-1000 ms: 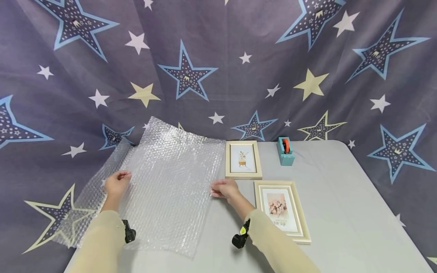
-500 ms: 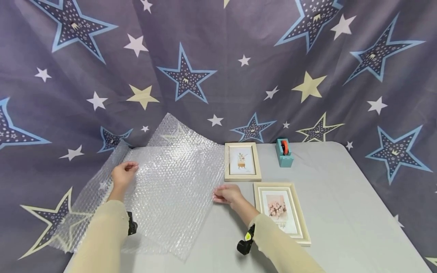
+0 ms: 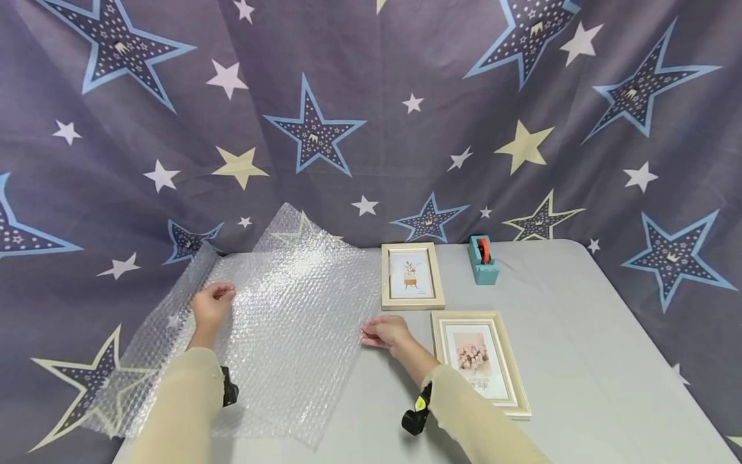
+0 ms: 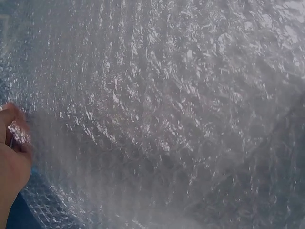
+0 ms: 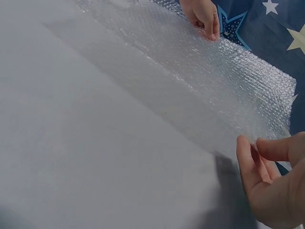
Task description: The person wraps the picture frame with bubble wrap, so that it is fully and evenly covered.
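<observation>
Both arms in long, close-fitting pale cream sleeves reaching the wrists. Left hand (image 3: 212, 303) and right hand (image 3: 385, 331) bare. Small black device strapped under each wrist; the right one carries a yellow-green mark.

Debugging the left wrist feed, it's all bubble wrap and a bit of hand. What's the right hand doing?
Observer: The right hand pinches the right edge of the bubble wrap, low over the table.
Operator: And the left hand, is it actually gripping?
Observer: Yes, the left hand holds the sheet's left part, where it hangs past the table edge.
Operator: Anything else on the table?
Observer: Two picture frames to the right of the sheet, a small frame at the back and a larger frame nearer, plus a teal tape dispenser beside the small frame.
</observation>
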Tool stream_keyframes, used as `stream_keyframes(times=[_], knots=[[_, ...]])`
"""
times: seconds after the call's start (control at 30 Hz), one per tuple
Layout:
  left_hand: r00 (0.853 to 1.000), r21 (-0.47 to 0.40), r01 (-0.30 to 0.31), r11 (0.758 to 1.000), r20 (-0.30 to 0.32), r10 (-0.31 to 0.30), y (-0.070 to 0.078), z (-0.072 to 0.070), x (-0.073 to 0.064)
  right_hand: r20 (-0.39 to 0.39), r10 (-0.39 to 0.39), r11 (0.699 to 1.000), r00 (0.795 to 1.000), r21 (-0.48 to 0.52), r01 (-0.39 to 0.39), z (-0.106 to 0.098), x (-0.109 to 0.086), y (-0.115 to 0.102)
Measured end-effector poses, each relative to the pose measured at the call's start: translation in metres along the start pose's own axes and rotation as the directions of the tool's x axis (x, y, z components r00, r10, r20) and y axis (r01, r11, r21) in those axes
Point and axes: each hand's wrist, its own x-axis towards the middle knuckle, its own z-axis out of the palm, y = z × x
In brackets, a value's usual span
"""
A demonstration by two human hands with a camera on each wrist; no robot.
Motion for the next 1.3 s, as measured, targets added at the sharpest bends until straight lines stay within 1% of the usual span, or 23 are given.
stream_keyframes(times=[0.13,0.27,0.37,0.5,0.57,0.67,0.83,0.93,1.0,1.1,1.2,1.27,1.3], knots=[[0.999,0.014,0.032,0.999,0.003,-0.032,-0.001,-0.002,-0.001,0.007,0.003,1.0,1.0,0.002,-0.003,0.002,0.0,0.001],[0.996,0.052,0.082,0.995,0.029,-0.084,-0.005,-0.006,-0.001,0.006,0.007,1.0,1.0,-0.002,-0.007,0.004,0.003,0.002],[0.993,0.059,0.109,0.992,0.046,-0.112,-0.009,-0.009,-0.002,0.0,0.009,1.0,1.0,-0.016,-0.009,0.006,0.004,0.003],[0.988,-0.025,0.145,0.989,0.052,-0.144,-0.012,-0.011,-0.004,-0.005,0.01,1.0,1.0,-0.026,-0.01,0.009,0.004,0.003],[0.985,-0.071,0.167,0.983,0.051,-0.163,-0.013,-0.012,-0.005,-0.007,0.006,1.0,1.0,-0.028,-0.006,0.01,0.003,0.003],[0.978,-0.113,0.205,0.972,0.051,-0.2,-0.013,-0.014,-0.006,-0.02,0.006,1.0,1.0,-0.03,-0.006,0.011,0.003,0.003],[0.962,-0.139,0.269,0.953,0.079,-0.26,-0.014,-0.014,0.0,-0.048,-0.016,0.998,0.999,-0.059,0.013,0.007,0.002,0.0],[0.954,-0.138,0.292,0.946,0.108,-0.279,-0.011,-0.013,0.003,-0.051,-0.037,0.996,0.998,-0.084,0.032,-0.001,0.0,-0.005],[0.954,-0.127,0.288,0.949,0.128,-0.273,-0.007,-0.012,0.004,-0.056,-0.038,0.995,0.998,-0.098,0.033,-0.008,-0.002,-0.01],[0.957,-0.069,0.248,0.966,0.175,-0.233,0.003,-0.008,0.002,-0.066,-0.046,0.992,0.997,-0.121,0.038,-0.023,-0.005,-0.02],[0.956,-0.001,0.177,0.984,0.237,-0.172,0.014,0.0,-0.004,-0.08,-0.057,0.99,0.995,-0.134,0.046,-0.042,-0.007,-0.029],[0.951,0.023,0.127,0.992,0.28,-0.128,0.021,0.005,-0.012,-0.088,-0.062,0.987,0.994,-0.156,0.047,-0.055,-0.01,-0.034],[0.95,0.02,0.104,0.994,0.294,-0.105,0.026,0.008,-0.016,-0.087,-0.059,0.985,0.994,-0.166,0.044,-0.062,-0.012,-0.036]])
